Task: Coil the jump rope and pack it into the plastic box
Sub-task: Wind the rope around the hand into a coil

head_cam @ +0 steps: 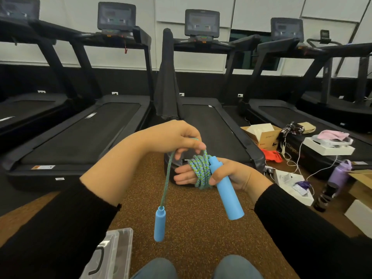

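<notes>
The jump rope (200, 171) is a blue-green braided cord, wound in several loops around the fingers of my right hand (233, 175). That hand also grips one blue handle (226, 195), which points down and to the right. My left hand (177, 136) pinches the free strand of cord just above the coil. From it the cord hangs down to the second blue handle (160, 223), which dangles in the air. The clear plastic box (112, 256) lies on the floor at the lower left, partly hidden by my left sleeve.
Several black treadmills (217, 127) stand in a row ahead on the brown speckled floor. At the right lie cardboard boxes (263, 133), white boxes, cables, a purple bottle (340, 174) and a dark bottle (325, 196). My knees show at the bottom edge.
</notes>
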Motion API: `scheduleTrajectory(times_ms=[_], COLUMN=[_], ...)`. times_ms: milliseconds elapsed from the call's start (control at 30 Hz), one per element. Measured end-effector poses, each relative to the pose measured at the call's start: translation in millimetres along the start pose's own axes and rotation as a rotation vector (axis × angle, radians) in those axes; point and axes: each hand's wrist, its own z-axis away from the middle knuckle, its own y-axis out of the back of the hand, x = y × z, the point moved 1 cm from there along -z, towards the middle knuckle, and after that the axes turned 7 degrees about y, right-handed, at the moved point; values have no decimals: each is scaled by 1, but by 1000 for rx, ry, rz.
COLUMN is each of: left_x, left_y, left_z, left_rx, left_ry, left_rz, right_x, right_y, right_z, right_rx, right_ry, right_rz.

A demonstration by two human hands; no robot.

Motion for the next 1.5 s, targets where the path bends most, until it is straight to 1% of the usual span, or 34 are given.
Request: scheduleTrajectory(times_ms=[100, 200, 300, 367, 400, 433, 467, 500, 533, 600, 633, 667, 733, 833, 867, 967, 1067, 1167, 1333, 1500], left_x=[-11, -25, -34, -38, -37, -39, -44, -48, -53, -60, -59, -59, -53, -48, -49, -44, -38, -33, -22, -12], left_y=[-3, -9, -21, -32, -37, -42, -47, -52, -58, -73, -82, -92, -108, -122, -123, -123, -122, -119, -122, -116], left_z=[-12, -22, -28, -30, -30, -31, -32, -33, -34, -40, -39, -38, -31, -26, -25, -20, -15, -8, 4, 17], left_rx=[59, 97, 134, 179, 207, 223, 209, 239, 256, 202, 157, 127, 134, 49, 41, -19, -69, -123, -264, -424], left_ry=[-26, -35, -20, -15, -8, 0, 21, 46, 71, 88, 150, 197, 146, 153, 160, 165, 155, 140, 104, 83], left_rz=[127, 261, 362, 423, 444, 479, 534, 491, 470, 521, 582, 681, 703, 839, 855, 894, 947, 974, 978, 1113], right_x=[-1, -1, -4, -10, -14, -16, -18, -21, -25, -34, -37, -41, -47, -55, -58, -66, -73, -77, -78, -72], right_y=[-6, -12, -16, -17, -17, -17, -16, -13, -14, -18, -19, -20, -19, -11, -9, -9, -3, 7, 20, 25], right_z=[1, 1, 1, 1, 2, 3, 3, 4, 4, 0, -2, -3, -3, -4, -6, -10, -13, -14, -12, -10], right_rx=[-36, -21, -51, -91, -84, -37, 46, 111, 118, -3, -38, -24, 72, 195, 205, 73, 21, 35, 91, 93], right_ry=[10, 35, 81, 116, 123, 135, 153, 180, 207, 250, 269, 282, 294, 294, 302, 340, 344, 318, 286, 238], right_rz=[8, 20, -13, -52, -79, -104, -130, -149, -162, -161, -128, -85, -47, -131, -134, -164, -188, -158, -169, -165])
